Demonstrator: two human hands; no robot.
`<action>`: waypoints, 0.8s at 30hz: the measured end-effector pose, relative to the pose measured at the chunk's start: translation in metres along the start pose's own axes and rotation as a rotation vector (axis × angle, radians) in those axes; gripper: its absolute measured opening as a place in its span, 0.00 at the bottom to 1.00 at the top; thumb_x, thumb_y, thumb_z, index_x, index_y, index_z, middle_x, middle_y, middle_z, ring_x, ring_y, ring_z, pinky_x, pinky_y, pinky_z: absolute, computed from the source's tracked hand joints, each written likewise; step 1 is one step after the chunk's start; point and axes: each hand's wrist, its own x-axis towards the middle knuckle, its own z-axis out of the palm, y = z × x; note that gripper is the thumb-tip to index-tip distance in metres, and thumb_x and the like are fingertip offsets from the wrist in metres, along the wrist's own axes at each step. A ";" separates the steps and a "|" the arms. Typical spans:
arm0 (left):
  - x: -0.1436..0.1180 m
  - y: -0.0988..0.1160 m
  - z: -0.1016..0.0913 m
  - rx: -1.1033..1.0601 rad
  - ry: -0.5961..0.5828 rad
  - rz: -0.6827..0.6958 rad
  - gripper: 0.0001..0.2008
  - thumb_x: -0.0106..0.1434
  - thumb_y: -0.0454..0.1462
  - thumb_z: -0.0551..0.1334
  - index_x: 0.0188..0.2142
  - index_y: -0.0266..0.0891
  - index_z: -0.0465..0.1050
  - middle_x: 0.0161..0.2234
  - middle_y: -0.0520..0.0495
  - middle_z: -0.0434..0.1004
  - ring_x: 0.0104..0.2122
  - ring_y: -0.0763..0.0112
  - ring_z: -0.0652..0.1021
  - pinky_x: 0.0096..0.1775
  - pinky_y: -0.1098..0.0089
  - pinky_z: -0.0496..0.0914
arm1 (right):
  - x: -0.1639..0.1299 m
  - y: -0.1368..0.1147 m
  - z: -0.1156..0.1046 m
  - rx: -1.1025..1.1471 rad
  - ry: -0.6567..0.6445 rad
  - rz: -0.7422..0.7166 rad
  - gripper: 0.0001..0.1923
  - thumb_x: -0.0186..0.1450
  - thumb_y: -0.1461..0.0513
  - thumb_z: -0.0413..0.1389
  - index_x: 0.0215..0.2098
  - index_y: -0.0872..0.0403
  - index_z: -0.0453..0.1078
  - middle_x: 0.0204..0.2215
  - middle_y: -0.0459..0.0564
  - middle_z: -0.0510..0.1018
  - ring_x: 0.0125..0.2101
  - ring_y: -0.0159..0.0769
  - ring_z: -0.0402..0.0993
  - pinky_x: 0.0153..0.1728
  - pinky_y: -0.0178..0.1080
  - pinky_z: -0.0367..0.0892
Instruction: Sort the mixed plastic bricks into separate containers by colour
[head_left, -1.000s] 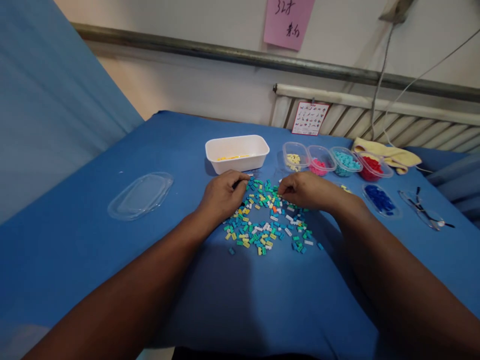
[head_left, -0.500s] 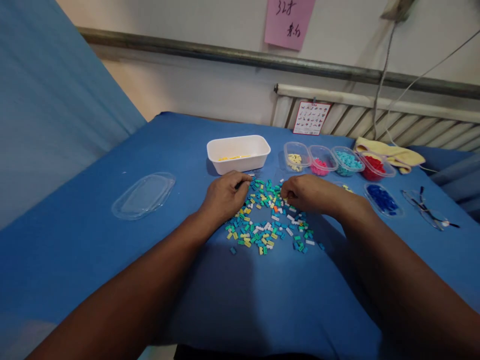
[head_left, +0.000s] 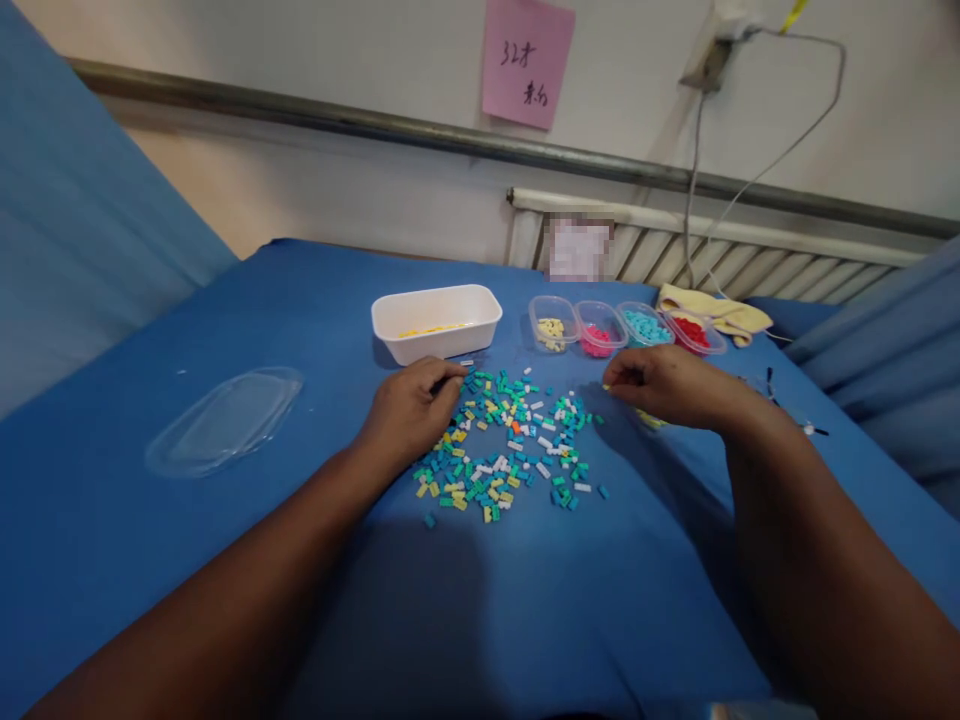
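The person's left hand (head_left: 409, 412) rested at the left edge of a scatter of small coloured bricks (head_left: 510, 445), fingers curled down onto the nearest pieces; whether that grip had closed on a brick could not be told, since the fingertips were hidden under the hand. The right hand (head_left: 667, 385) hovered just off the right edge of the scatter, thumb and forefinger pressed together, seemingly pinching one tiny piece too small to make out.

The bricks lay spread thin on the blue table (head_left: 225, 560), in the middle and directly before the person, probably so that single colours could be spotted and picked out. Behind the pile stood a white rectangular tub (head_left: 436, 322) with a few yellow pieces on its floor, within easy reach of the left hand. To its right ran a row of small clear cups, each keeping one colour: pale yellow (head_left: 551, 325), pink (head_left: 598, 330), turquoise (head_left: 645, 324) and red (head_left: 694, 332). A clear plastic lid (head_left: 223, 420) lay well apart on the left, out of the way. A yellow cloth (head_left: 712, 308) sat behind the cups.
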 end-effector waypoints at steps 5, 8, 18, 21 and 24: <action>0.001 -0.003 0.000 0.020 -0.009 0.011 0.14 0.72 0.42 0.61 0.48 0.45 0.85 0.47 0.46 0.89 0.48 0.58 0.86 0.58 0.58 0.78 | -0.029 0.045 0.007 -0.096 0.251 0.245 0.12 0.68 0.57 0.56 0.39 0.51 0.82 0.32 0.50 0.86 0.32 0.40 0.81 0.34 0.40 0.68; 0.001 -0.002 -0.001 0.032 -0.005 0.022 0.13 0.72 0.42 0.61 0.48 0.45 0.85 0.46 0.46 0.89 0.47 0.58 0.86 0.57 0.58 0.78 | -0.034 0.055 0.014 -0.127 0.232 0.259 0.12 0.68 0.57 0.57 0.39 0.50 0.83 0.32 0.50 0.87 0.31 0.42 0.81 0.32 0.41 0.67; 0.000 -0.001 0.000 0.042 -0.023 0.035 0.14 0.73 0.40 0.60 0.48 0.43 0.85 0.46 0.46 0.88 0.49 0.59 0.85 0.56 0.58 0.78 | -0.021 0.017 0.035 -0.047 0.369 0.101 0.14 0.72 0.57 0.57 0.48 0.51 0.84 0.43 0.54 0.90 0.41 0.46 0.86 0.43 0.43 0.74; 0.000 -0.003 0.002 0.040 -0.023 0.041 0.14 0.73 0.40 0.60 0.48 0.42 0.84 0.46 0.45 0.87 0.50 0.58 0.85 0.55 0.57 0.78 | 0.003 -0.024 0.047 0.068 0.246 -0.156 0.13 0.74 0.59 0.57 0.48 0.52 0.83 0.45 0.54 0.89 0.44 0.43 0.85 0.47 0.40 0.72; -0.001 -0.004 0.001 0.022 -0.004 0.039 0.13 0.73 0.39 0.60 0.48 0.42 0.84 0.46 0.45 0.87 0.49 0.58 0.85 0.55 0.57 0.78 | 0.034 -0.059 0.055 -0.015 0.045 -0.264 0.11 0.73 0.62 0.58 0.47 0.51 0.84 0.45 0.54 0.88 0.45 0.42 0.83 0.46 0.39 0.70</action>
